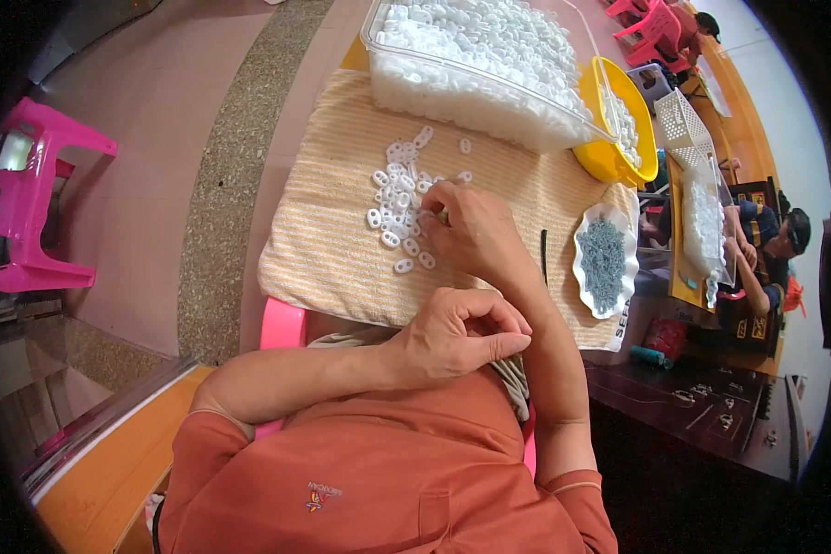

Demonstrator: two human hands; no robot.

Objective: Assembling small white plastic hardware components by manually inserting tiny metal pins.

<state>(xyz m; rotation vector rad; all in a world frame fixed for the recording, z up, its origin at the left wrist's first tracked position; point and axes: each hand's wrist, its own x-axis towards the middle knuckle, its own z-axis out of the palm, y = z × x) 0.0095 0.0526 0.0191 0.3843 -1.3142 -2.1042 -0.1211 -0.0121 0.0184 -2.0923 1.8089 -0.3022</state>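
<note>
A loose pile of small white oval plastic pieces with two holes (pixel 394 198) lies on the striped yellowish cloth (pixel 328 217). My right hand (pixel 471 226) is at the right side of this pile, its fingers bent down and drawn together at the pieces. Whatever the fingertips grip is hidden. Nearer to my body, my left hand (pixel 457 332) hovers by the cloth's near edge, under my right forearm. Its fingers are curled and the thumb lies close to the index finger; I cannot make out anything between them.
A clear bin (pixel 475 111) full of white pieces stands at the far edge, beside a yellow basin (pixel 651 157). Right of my right arm are a black strip (pixel 544 257) and a scalloped white dish (pixel 631 268) of small grey parts. A pink stool (pixel 42 198) stands left; people sit at right.
</note>
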